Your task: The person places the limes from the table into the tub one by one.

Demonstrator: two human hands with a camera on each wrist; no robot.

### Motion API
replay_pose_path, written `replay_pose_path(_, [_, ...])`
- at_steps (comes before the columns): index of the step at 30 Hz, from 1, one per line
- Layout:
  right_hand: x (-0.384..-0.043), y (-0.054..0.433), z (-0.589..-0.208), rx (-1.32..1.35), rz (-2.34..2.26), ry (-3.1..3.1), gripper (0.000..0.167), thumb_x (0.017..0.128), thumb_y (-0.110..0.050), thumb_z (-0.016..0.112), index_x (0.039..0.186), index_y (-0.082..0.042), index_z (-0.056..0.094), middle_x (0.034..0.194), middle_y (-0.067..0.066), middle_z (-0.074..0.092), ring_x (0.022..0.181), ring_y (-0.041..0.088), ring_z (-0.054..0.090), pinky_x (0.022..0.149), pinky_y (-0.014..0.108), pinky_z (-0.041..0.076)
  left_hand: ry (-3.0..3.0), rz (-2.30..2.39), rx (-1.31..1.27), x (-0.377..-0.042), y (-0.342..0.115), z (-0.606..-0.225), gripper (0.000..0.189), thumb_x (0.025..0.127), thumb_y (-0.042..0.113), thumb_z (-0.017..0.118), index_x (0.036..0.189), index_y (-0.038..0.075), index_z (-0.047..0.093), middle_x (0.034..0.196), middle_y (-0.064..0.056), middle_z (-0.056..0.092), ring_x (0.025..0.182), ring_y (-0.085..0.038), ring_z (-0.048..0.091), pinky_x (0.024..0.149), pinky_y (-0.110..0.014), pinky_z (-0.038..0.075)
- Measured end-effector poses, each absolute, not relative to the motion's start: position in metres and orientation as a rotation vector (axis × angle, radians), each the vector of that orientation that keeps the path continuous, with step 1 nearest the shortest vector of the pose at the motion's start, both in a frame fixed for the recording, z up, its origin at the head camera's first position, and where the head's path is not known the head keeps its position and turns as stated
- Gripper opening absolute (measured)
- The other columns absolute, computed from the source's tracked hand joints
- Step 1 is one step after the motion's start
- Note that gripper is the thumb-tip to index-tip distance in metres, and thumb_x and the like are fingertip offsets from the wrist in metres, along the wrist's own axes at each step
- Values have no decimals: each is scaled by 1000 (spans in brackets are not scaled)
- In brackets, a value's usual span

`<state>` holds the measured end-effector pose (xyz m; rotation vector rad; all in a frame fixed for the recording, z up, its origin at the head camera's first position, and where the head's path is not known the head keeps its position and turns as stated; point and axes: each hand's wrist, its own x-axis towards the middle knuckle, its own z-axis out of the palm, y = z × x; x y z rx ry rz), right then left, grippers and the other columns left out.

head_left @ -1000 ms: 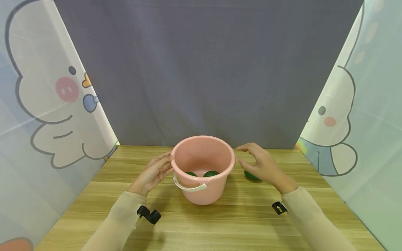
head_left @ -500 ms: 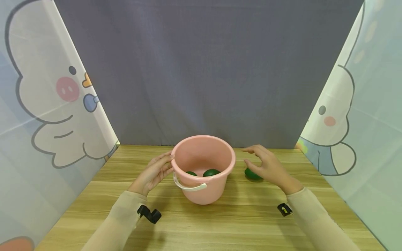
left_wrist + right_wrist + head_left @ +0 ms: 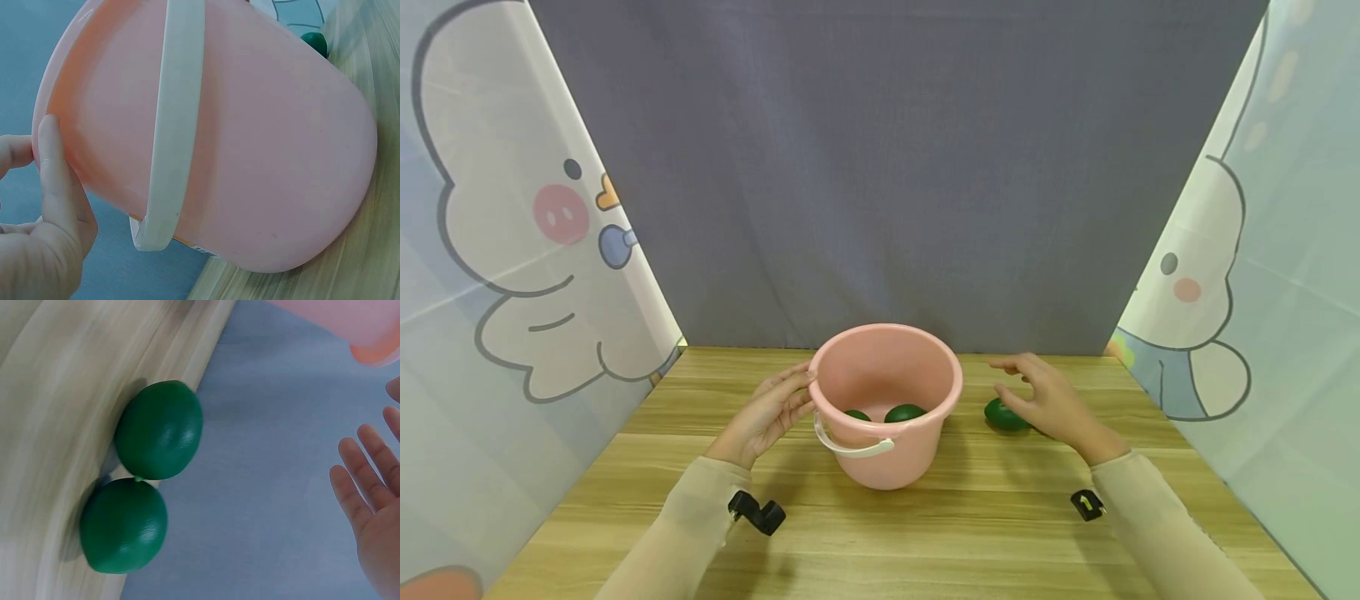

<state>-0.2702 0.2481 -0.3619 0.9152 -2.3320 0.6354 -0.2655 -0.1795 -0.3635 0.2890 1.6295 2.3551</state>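
Observation:
A pink bucket (image 3: 880, 458) stands upright on the wooden table, its white handle (image 3: 857, 451) hanging down at the front. My left hand (image 3: 772, 410) grips the bucket's rim on the left; the left wrist view shows the fingers (image 3: 56, 169) at the rim. Two dark green limes, a left one (image 3: 857, 415) and a right one (image 3: 905, 413), lie inside, partly hidden by the front rim. My right hand (image 3: 1052, 404) hovers right of the bucket, fingers relaxed, holding nothing. Beneath it is a lime (image 3: 1006, 414); the right wrist view shows two limes touching, an upper (image 3: 159, 430) and a lower (image 3: 124, 526).
The wooden table (image 3: 880, 550) extends in front and to both sides. A dark grey curtain (image 3: 880, 167) hangs directly behind it. Printed cloth panels stand at the left (image 3: 512, 250) and right (image 3: 1285, 250).
My right hand has drawn away from the bucket's rim to the right, uncovering more of the lime on the table. The left hand and bucket look still.

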Motion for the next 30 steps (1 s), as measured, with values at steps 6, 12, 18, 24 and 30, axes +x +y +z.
replay_pose_path(6, [-273, 256, -371, 881, 616, -2390, 38, 88, -6, 75, 124, -4, 65, 118, 11, 65, 103, 28, 63, 80, 49, 60, 1632, 2357, 298, -265, -179, -364, 57, 105, 12, 53, 154, -4, 29, 135, -15, 49, 94, -8, 64, 85, -16, 57])
replay_pose_path(12, [-275, 260, -377, 886, 594, -2392, 39, 87, -6, 76, 124, -2, 65, 116, 11, 66, 100, 27, 63, 78, 47, 60, 1636, 2360, 304, -265, -179, -364, 57, 105, 11, 54, 153, -5, 29, 136, -15, 48, 92, -7, 64, 84, -15, 57])
replay_pose_path(18, [-277, 262, -383, 867, 625, -2450, 37, 89, -7, 75, 124, -1, 65, 116, 13, 66, 100, 31, 63, 78, 52, 59, 1641, 2363, 305, -264, -179, -364, 56, 105, 11, 53, 153, -5, 30, 137, -14, 49, 92, -7, 64, 85, -16, 57])
replay_pose_path(24, [-277, 265, -390, 858, 649, -2512, 38, 88, -6, 77, 124, -2, 64, 117, 14, 64, 101, 34, 63, 81, 52, 58, 1658, 2357, 308, -263, -180, -364, 55, 105, 12, 53, 153, -5, 30, 138, -14, 48, 95, -8, 64, 87, -17, 56])
replay_pose_path(30, [-277, 266, -397, 854, 663, -2526, 37, 88, -6, 77, 123, -2, 65, 116, 13, 64, 101, 35, 63, 83, 52, 58, 1646, 2358, 303, -264, -180, -364, 55, 105, 12, 53, 153, -4, 30, 138, -15, 49, 96, -9, 65, 87, -17, 57])
